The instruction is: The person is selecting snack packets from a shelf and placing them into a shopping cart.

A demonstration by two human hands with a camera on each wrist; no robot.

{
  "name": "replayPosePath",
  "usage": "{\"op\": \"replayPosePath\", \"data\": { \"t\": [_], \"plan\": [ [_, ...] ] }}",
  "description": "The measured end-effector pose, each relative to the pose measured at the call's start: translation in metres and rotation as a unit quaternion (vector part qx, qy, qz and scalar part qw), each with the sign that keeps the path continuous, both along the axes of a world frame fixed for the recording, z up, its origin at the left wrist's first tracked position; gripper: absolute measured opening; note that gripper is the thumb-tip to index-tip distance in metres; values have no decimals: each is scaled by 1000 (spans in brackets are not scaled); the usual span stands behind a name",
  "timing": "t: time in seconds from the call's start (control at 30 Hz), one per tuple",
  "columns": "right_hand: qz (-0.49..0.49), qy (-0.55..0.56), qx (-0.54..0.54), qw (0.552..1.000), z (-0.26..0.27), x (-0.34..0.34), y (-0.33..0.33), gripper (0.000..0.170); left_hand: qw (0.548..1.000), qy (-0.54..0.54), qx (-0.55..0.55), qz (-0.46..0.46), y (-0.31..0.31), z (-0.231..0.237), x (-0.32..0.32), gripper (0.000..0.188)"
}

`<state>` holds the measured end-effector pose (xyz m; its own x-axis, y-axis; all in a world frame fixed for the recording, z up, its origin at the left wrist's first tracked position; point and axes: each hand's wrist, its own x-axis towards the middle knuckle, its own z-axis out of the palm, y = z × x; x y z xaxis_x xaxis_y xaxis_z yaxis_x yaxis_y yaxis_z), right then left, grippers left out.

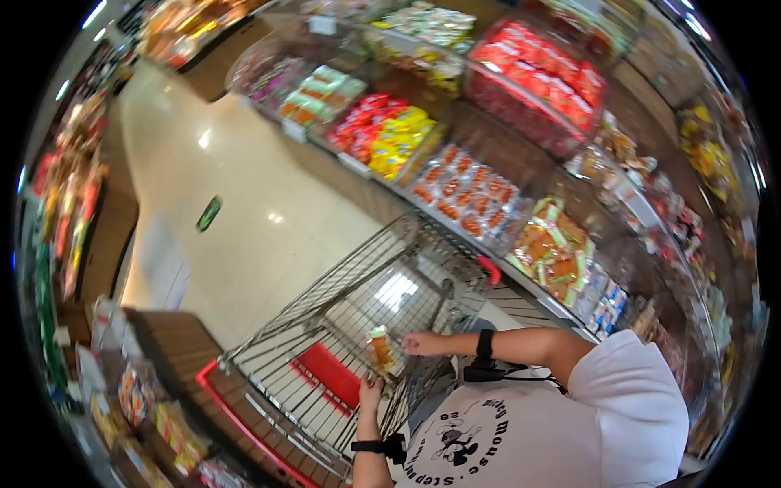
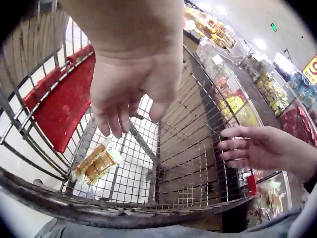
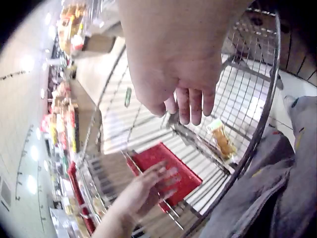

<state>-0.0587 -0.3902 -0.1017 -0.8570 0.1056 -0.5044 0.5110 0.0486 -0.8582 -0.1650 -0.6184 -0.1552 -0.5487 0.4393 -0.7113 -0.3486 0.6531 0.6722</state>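
A wire shopping cart (image 2: 185, 191) stands in front of me. On its mesh bottom lies a clear packet of brown, bread-like snack (image 1: 380, 348) with a pale green and white label. Above the cart is my left hand (image 1: 371, 394), near the red panel (image 1: 329, 376); its fingers hang loosely and hold nothing in the left wrist view. My right hand (image 1: 423, 344) is over the basket as well, on the other side of the packet. In the right wrist view its fingers (image 3: 195, 106) are relaxed, with nothing in them.
Shelf bins run along the cart's right side, with packs of orange-brown snacks (image 1: 465, 193), yellow packets (image 1: 400, 142) and red packets (image 1: 537, 77). More goods stand at the lower left (image 1: 175, 435). A pale tiled floor (image 1: 244, 211) stretches ahead, bearing a green floor marking (image 1: 209, 214).
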Motion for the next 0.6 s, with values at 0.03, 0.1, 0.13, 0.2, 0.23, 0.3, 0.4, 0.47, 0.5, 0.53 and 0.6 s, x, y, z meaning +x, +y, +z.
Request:
{"op": "replayPosePath", "data": {
  "t": [0.03,0.1,0.13,0.2,0.23,0.3,0.4,0.47,0.5,0.53,0.6],
  "plan": [
    [-62,38,-5,997,1,11,17,26,1000,-22,-3,-4,13,11,1,52],
    [-188,82,45,978,25,46,55,21,999,-9,6,-48,26,5,3,43],
    [-264,136,84,951,19,64,74,17,998,-5,25,-57,33,2,6,41],
    [-373,83,238,893,84,95,114,16,996,2,59,-71,52,-1,14,36],
    [-469,116,250,839,79,115,133,12,995,-35,44,-89,64,1,16,31],
    [-567,28,359,741,43,159,169,22,991,-15,68,-113,87,8,29,31],
    [-500,-124,505,692,27,208,193,38,973,19,128,-191,131,34,52,30],
    [-403,-124,575,701,24,239,198,39,954,50,162,-246,156,40,65,29],
    [-352,-123,605,703,24,249,200,40,941,54,137,-304,172,58,71,30],
    [-399,-131,579,699,30,257,200,40,938,48,154,-308,189,73,80,30],
    [-490,-147,520,684,46,274,199,41,929,33,185,-320,224,105,102,29]
  ]
}}
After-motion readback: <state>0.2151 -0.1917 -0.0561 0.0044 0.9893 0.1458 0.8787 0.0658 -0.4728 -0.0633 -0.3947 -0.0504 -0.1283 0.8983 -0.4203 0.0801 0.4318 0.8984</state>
